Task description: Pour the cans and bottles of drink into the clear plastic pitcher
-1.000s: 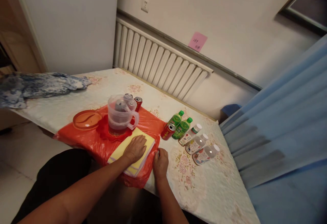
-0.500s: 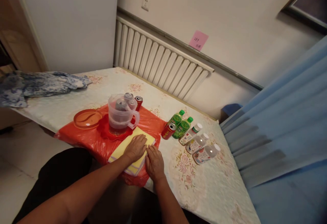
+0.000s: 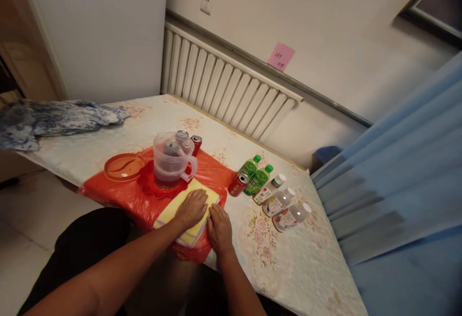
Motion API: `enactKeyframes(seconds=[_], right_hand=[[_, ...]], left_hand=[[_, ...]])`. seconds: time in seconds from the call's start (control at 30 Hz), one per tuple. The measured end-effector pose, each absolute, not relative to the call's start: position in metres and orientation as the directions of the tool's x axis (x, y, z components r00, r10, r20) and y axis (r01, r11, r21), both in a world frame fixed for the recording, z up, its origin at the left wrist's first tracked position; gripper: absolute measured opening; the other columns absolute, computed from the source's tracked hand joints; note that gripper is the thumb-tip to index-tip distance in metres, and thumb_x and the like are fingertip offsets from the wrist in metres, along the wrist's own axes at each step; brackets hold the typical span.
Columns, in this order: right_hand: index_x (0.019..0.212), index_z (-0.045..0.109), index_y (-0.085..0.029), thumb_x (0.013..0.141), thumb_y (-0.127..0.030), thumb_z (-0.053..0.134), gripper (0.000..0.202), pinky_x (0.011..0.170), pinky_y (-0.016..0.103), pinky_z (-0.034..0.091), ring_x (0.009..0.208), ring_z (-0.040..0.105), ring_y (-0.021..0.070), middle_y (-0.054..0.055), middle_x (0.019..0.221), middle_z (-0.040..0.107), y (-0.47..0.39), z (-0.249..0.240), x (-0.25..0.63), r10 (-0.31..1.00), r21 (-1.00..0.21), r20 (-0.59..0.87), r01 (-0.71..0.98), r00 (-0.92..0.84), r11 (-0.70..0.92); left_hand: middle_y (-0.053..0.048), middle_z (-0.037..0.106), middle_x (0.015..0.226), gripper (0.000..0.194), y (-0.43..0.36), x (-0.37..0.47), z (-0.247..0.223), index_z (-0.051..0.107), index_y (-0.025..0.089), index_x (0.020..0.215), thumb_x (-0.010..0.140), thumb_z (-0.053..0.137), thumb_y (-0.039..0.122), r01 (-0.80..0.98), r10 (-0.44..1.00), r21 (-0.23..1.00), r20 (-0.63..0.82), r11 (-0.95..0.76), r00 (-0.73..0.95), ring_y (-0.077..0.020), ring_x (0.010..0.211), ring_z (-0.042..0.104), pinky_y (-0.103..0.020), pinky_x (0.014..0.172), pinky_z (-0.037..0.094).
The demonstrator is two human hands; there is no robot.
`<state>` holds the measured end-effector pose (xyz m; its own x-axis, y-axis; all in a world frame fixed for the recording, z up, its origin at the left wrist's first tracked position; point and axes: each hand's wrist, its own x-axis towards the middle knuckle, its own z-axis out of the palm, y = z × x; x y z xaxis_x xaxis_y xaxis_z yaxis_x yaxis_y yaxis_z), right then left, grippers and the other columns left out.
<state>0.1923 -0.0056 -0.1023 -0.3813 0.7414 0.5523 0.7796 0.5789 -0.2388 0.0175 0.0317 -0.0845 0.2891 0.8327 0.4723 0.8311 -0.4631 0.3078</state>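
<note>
The folded yellow cloth (image 3: 176,203) lies directly under the left hand (image 3: 193,208) and just to the left of the right hand (image 3: 220,229), its long axis running slantwise from the near left to the far right. The left hand is the nearer of the two, resting palm down on top with its fingers stretched out and close together, gripping nothing. The right hand's fingers, loosely bent, come against the cloth's right-hand edge; its thumb is hard to make out, so I cannot tell whether it pinches any of the fabric. Beneath the cloth is a crinkled red plastic sheet (image 3: 115,193), spread over a flowered tablecloth (image 3: 288,263). Just beyond the cloth, a clear jug (image 3: 168,164) stands on a red plate (image 3: 144,181), its handle towards the right, with an orange lid (image 3: 124,167) to its left and drink cans (image 3: 196,145) behind. Well to the right of the jug, a red can (image 3: 238,184), two green bottles (image 3: 260,180) and three white-capped bottles (image 3: 288,217) form a slanting row. Past the table are a radiator (image 3: 224,80), a pink note (image 3: 281,57) on the wall and a blue curtain (image 3: 393,171).
</note>
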Motion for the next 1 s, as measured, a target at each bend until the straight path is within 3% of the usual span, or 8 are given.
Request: enactKeyframes(seconds=[1.0], right_hand=[[0.132, 0.063, -0.017, 0.094, -0.019, 0.052, 0.039, 0.108, 0.046, 0.048, 0.128, 0.059, 0.0252, 0.013, 0.135, 0.066, -0.0028, -0.1071, 0.1935, 0.760, -0.268, 0.536, 0.779, -0.368, 0.567]], left_hand=[[-0.015, 0.066, 0.129, 0.027, 0.0300, 0.0175, -0.0812, 0.066, 0.015, 0.113, 0.090, 0.052, 0.016, 0.834, 0.840, 0.311, 0.462, -0.455, 0.285, -0.0286, 0.126, 0.056, -0.047, 0.113, 0.040]])
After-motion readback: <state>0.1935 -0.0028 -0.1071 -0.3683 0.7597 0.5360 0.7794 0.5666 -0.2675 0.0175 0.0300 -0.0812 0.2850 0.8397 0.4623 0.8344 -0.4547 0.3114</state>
